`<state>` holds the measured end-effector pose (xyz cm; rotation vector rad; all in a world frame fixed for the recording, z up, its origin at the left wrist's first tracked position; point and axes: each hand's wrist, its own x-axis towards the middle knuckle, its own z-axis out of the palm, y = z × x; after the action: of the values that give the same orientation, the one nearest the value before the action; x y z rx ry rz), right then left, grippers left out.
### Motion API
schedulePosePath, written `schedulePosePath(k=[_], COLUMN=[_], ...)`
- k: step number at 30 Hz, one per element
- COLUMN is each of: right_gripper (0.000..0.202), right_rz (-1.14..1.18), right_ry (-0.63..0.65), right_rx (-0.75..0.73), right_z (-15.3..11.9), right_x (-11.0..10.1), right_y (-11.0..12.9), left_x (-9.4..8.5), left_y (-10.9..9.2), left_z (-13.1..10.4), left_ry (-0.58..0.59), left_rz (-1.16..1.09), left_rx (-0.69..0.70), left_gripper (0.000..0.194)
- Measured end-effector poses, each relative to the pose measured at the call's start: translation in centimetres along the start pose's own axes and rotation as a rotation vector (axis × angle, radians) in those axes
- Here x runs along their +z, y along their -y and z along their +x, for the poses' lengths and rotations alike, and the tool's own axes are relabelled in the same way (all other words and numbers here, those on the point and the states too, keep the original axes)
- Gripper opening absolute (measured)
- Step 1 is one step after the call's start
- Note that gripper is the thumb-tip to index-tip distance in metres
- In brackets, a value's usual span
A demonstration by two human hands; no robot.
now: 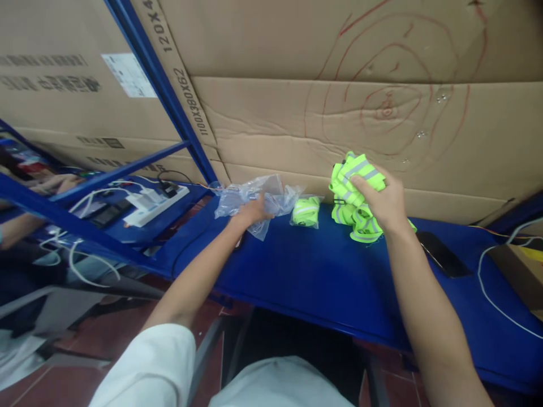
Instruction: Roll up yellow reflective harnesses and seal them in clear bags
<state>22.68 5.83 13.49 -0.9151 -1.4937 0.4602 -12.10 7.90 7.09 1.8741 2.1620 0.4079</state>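
My right hand [387, 199] is closed around a folded neon-yellow reflective strap bundle [358, 169], held up above the table. Under it lies a loose heap of the same yellow strap with grey stripes [365, 225]. My left hand [253, 212] is at a pile of clear plastic bags [237, 200], its fingers closing on the thin plastic; the exact grip is partly hidden. Between my hands sits a clear bag with a folded yellow strap inside [306, 211].
A dark phone [443, 254] and a white cable [481, 277] lie right of the straps, near a cardboard box [520, 274]. Large cardboard sheets [271, 107] stand behind the blue table [305, 282]. Left, past a blue frame [165, 85], are a power strip [156, 206] and another person's arm [21, 226].
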Motion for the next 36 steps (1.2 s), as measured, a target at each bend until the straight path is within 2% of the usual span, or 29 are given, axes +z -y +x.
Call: schedulePosePath(k=[4, 7, 10, 12, 14, 18, 21, 24, 27, 29, 31, 34, 36], right_gripper=[0.053, 0.055, 0.057, 0.058, 0.057, 0.060, 0.062, 0.058, 0.055, 0.054, 0.052, 0.045, 0.040], right_rz=[0.274, 0.498, 0.650, 0.693, 0.670, 0.451, 0.239, 0.145, 0.082, 0.057, 0.046, 0.095, 0.176], right_ry=[0.079, 0.117, 0.238, 0.367, 0.484, 0.708, 0.829, 0.862, 0.937, 0.983, 1.006, 0.947, 0.853], right_rx=[0.133, 0.270, 0.437, 0.533, 0.608, 0.730, 0.770, 0.774, 0.674, 0.594, 0.541, 0.545, 0.645], right_z=[-0.8, -1.3, -1.8, -2.5, -3.4, -5.6, -6.9, -7.4, -7.7, -7.9, -8.3, -8.9, -9.2], right_x=[0.8, 1.2, 1.6, 1.5, 1.0, -1.6, -3.7, -4.7, -4.7, -4.4, -4.0, -3.3, -2.9], right_y=[0.7, 1.4, 1.7, 1.2, 0.1, -3.2, -5.3, -6.2, -5.9, -5.6, -5.3, -5.2, -5.4], left_x=[-1.4, -2.9, -3.1, -2.2, -0.7, 2.8, 4.5, 4.7, 4.1, 4.0, 4.5, 5.8, 6.7], left_y=[1.1, 0.6, -0.5, -1.4, -2.1, -2.8, -3.3, -4.4, -6.0, -7.2, -8.1, -8.8, -8.6], left_z=[-0.1, -2.3, -5.3, -7.0, -8.1, -8.8, -8.5, -8.2, -8.3, -8.7, -9.0, -9.3, -9.2], left_ry=[-0.034, -0.114, -0.127, -0.092, -0.071, 0.058, 0.180, 0.307, 0.396, 0.378, 0.321, 0.240, 0.177], left_rz=[-0.101, -0.201, -0.339, -0.510, -0.619, -0.634, -0.629, -0.559, -0.297, -0.060, 0.122, 0.220, 0.212], left_rx=[0.190, 0.340, 0.521, 0.699, 0.797, 0.838, 0.854, 0.905, 0.966, 0.993, 1.005, 1.015, 1.014], left_gripper=[0.081, 0.069, 0.060, 0.057, 0.052, 0.047, 0.047, 0.049, 0.072, 0.096, 0.110, 0.110, 0.106])
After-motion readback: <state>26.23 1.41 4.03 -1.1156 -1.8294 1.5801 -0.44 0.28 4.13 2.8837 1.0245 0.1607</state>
